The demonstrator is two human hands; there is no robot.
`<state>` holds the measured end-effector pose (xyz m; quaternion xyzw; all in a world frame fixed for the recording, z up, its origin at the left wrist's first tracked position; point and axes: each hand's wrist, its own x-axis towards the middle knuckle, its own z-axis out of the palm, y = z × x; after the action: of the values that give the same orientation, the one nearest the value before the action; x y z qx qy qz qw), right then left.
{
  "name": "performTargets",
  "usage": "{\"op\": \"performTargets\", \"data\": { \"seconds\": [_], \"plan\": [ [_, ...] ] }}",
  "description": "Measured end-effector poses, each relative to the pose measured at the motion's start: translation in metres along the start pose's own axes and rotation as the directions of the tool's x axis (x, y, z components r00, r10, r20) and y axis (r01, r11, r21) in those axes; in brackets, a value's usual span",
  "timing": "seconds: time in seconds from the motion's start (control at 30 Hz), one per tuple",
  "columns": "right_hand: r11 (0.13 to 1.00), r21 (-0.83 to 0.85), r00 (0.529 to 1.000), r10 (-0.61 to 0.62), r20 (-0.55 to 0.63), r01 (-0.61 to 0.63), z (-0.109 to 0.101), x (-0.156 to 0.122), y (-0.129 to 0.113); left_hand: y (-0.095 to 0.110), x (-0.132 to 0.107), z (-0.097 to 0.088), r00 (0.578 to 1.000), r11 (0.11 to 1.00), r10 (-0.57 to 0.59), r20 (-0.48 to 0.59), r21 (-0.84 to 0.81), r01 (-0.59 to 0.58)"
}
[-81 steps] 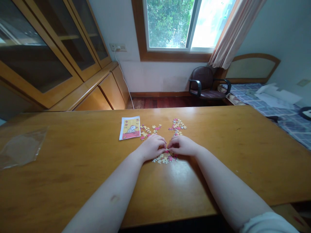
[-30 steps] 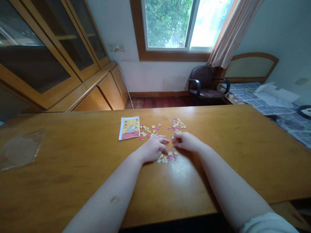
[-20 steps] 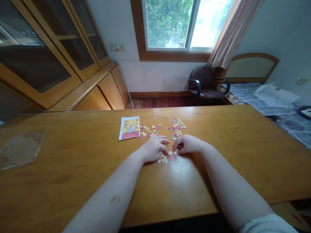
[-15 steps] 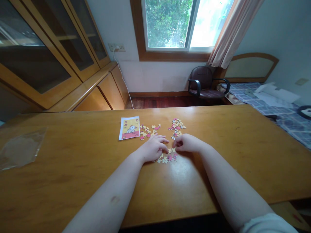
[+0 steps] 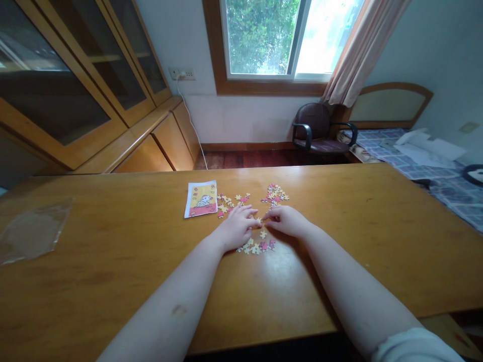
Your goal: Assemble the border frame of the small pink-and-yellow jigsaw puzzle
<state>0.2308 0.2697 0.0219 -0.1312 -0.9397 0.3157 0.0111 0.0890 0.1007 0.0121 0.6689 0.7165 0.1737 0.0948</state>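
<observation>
My left hand (image 5: pixel 237 227) lies low over the table with its fingers stretched out and apart, the tips beside a small yellow puzzle piece (image 5: pixel 259 220). From the other side, my right hand (image 5: pixel 287 221) pinches at that same piece with thumb and fingers. Just below the fingertips rests a loose cream piece (image 5: pixel 263 234). Nearer to me is a cluster of yellow and pink puzzle pieces (image 5: pixel 256 248), partly covered by my left hand. Beyond the hands lie two more groups, a left group (image 5: pixel 224 200) and a right group (image 5: pixel 277 193).
A picture card (image 5: pixel 202 199) with a cartoon figure lies left of the pieces on the wooden table (image 5: pixel 124 236). A clear plastic bag (image 5: pixel 33 229) is at the far left. Past the table stand an office chair (image 5: pixel 320 128), a bed (image 5: pixel 400 156) and a glass-fronted cabinet (image 5: pixel 83 100).
My right hand has moved left and slightly away from me, bringing a piece to my left fingertips. My left hand's fingers have shifted a little; the cream piece below now shows uncovered.
</observation>
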Motion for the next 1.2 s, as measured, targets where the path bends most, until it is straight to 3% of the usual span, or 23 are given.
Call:
{"op": "performTargets", "data": {
  "seconds": [0.13,0.3,0.5,0.63,0.93,1.07,1.13,1.2],
  "plan": [
    [0.992,0.045,0.979,-0.122,0.163,0.116,-0.003,-0.004,-0.003,0.001,0.001,-0.001,0.999,0.999,-0.046,0.029,0.019,0.046],
    [0.992,0.003,0.974,-0.127,0.189,0.129,-0.002,-0.003,-0.006,-0.001,0.002,-0.001,0.998,0.998,-0.064,-0.008,0.016,0.064],
    [0.990,-0.139,0.999,0.003,0.054,0.004,-0.003,-0.001,0.000,-0.001,0.002,-0.002,0.998,0.997,-0.066,-0.002,-0.027,0.066],
    [0.969,-0.214,0.990,0.102,-0.096,-0.121,-0.005,0.002,0.005,0.001,0.002,-0.004,0.997,0.997,-0.078,-0.010,0.000,0.078],
    [0.959,-0.139,0.932,0.198,-0.304,-0.248,-0.002,0.012,0.031,0.001,0.002,-0.006,0.981,0.984,-0.173,-0.084,0.017,0.175],
    [0.925,-0.149,0.857,0.252,-0.450,-0.350,0.003,0.014,0.034,0.001,0.003,-0.006,0.982,0.986,-0.162,-0.096,0.016,0.164],
    [0.876,-0.173,0.822,0.332,-0.462,-0.451,0.008,0.014,0.032,0.001,0.003,-0.005,0.983,0.987,-0.156,-0.100,0.013,0.158],
    [0.835,-0.210,0.822,0.397,-0.409,-0.508,0.014,0.013,0.031,0.001,0.003,-0.005,0.982,0.987,-0.156,-0.103,0.007,0.158]
  ]
}}
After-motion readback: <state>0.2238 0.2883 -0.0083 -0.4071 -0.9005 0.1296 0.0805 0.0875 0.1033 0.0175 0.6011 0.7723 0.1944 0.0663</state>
